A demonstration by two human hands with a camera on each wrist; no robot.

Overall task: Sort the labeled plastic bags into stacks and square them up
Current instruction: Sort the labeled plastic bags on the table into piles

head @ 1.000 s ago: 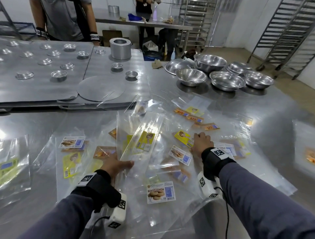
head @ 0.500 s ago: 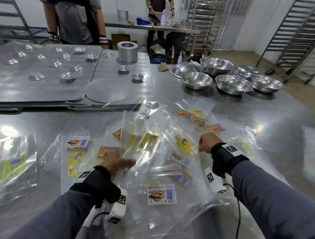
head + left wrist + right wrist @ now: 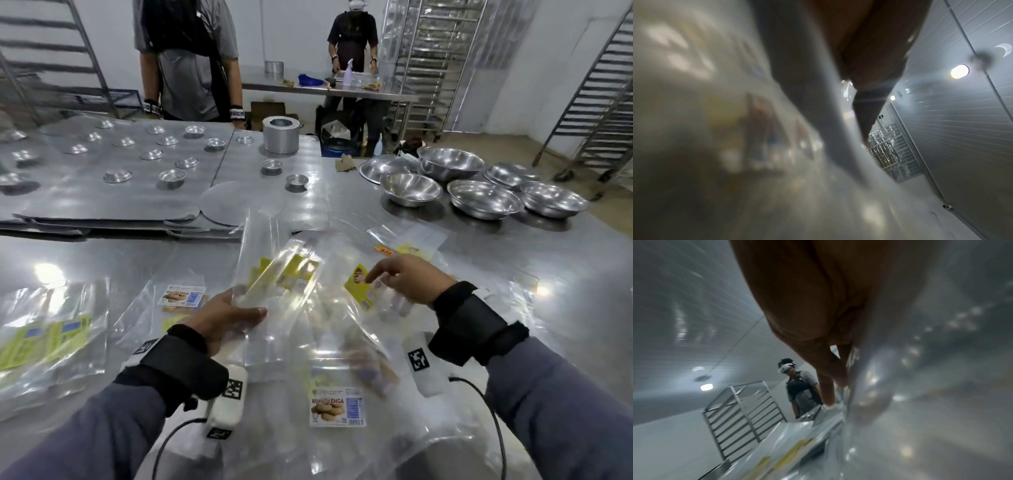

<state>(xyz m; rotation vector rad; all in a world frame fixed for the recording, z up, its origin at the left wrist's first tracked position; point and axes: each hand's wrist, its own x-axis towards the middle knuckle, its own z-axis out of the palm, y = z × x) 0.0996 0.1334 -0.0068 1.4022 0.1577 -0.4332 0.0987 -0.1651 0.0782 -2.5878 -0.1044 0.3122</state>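
Stainless steel runs under everything here: a bright worktop [image 3: 565,260] strewn with clear plastic bags, and metal tray racks [image 3: 596,85] against pale walls beyond. Nearest us lies one bag with a white biscuit label [image 3: 337,406], flat on the pile. Our left hand [image 3: 222,313] keeps its grip closed on a lifted bag with yellow labels [image 3: 277,274], thumb on top, fingers beneath, the bag tilted up off the worktop. Our right hand [image 3: 407,282] has its grip narrowed to a pinch on a second bag with a yellow label [image 3: 358,286], raised just beside the first. At our far left a loose stack of yellow-labelled bags [image 3: 44,335] rests apart. Farther on we count five steel bowls [image 3: 411,188] at the right, small tins scattered over grey sheets [image 3: 102,192] at the left, and one tall round tin [image 3: 281,134]. Two people stand behind.
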